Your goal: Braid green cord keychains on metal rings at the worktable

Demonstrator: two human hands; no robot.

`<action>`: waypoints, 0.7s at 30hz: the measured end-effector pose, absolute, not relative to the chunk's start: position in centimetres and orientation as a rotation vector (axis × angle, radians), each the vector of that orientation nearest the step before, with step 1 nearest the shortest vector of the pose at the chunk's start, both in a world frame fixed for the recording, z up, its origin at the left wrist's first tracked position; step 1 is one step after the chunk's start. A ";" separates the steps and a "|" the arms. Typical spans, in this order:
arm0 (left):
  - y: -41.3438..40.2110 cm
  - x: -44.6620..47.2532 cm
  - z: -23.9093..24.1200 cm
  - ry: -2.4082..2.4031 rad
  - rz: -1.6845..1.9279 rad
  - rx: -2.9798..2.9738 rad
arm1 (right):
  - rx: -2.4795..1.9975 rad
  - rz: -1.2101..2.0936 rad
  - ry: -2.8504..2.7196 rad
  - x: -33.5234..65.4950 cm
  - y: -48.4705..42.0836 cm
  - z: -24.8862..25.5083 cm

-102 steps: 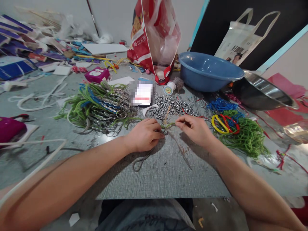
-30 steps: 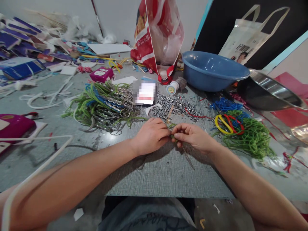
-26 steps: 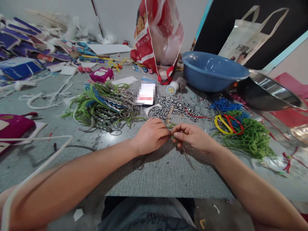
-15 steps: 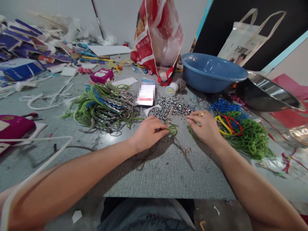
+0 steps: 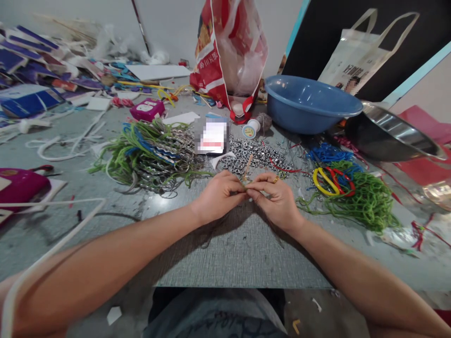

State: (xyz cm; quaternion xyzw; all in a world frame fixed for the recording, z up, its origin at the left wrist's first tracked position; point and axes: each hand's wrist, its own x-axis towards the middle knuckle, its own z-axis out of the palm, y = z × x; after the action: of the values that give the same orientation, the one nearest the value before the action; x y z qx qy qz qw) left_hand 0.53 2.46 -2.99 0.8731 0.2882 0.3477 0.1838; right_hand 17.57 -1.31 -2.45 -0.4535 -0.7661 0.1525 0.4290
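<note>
My left hand and my right hand meet fingertip to fingertip above the table. Both are closed in a pinch on a green cord, mostly hidden by the fingers. A thin tan stick stands out just behind the fingertips. Beyond them lies a spread of small metal nuts, with a red cord along its right side. Left of my hands is a heap of green, blue and grey cords with metal pieces strung on them.
Right of my hands lie loose green cords, blue cords and yellow and red loop handles. A phone, thread spool, blue basin, metal bowl and red bag stand farther back.
My right hand has moved left and inward from near the red cord, and its fingertips now meet my left hand's at the green cord. My left hand has hardly moved.
</note>
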 end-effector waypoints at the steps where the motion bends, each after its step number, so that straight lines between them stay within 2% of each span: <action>1: 2.4 0.5 -2.9 0.815 0.958 2.466 | -1.141 0.365 -1.912 17.6 -1.3 -2.4; 7: 2.1 -0.1 -1.9 0.916 0.972 2.321 | -1.206 0.084 -2.068 18.5 -1.3 -1.7; 12: 2.4 -0.3 -2.0 0.858 1.023 2.471 | -1.145 -0.182 -2.256 18.7 -1.5 -1.5; 21: 2.3 0.0 -2.2 0.816 0.968 2.734 | -1.200 -0.234 -2.280 18.6 -1.8 -1.1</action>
State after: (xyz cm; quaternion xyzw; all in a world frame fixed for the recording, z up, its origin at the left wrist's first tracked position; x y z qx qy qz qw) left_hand -0.02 2.28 -2.21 0.9055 0.2704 0.3206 0.0640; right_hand 18.62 -1.84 -1.08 -0.4461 -0.8476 -0.0869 0.2739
